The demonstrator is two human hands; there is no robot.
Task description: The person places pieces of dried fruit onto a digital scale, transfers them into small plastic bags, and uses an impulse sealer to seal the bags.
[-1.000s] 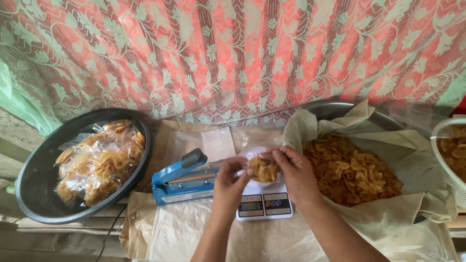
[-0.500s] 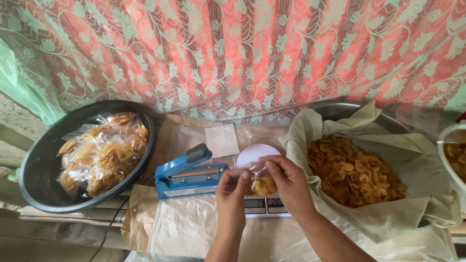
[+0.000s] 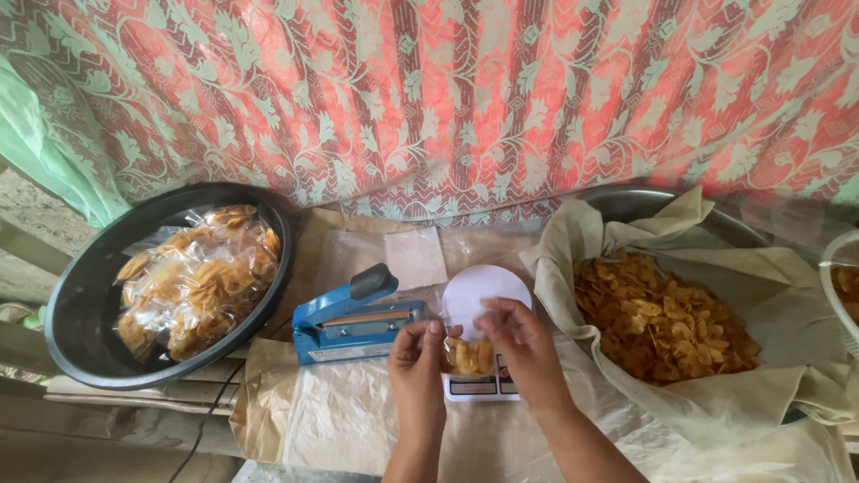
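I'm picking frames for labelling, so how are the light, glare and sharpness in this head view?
Head view: soft, even daylight with faint shadows; mild glare on the packed chip bags in the black basin; both hands, left hand and right hand, and the small chip bag look sharp; straight edges bow slightly towards the frame's sides.

Your left hand (image 3: 417, 358) and right hand (image 3: 522, 344) pinch a small clear bag of chips (image 3: 469, 354) above the white kitchen scale (image 3: 481, 304); blue heat sealer (image 3: 353, 313) just left of the scale.
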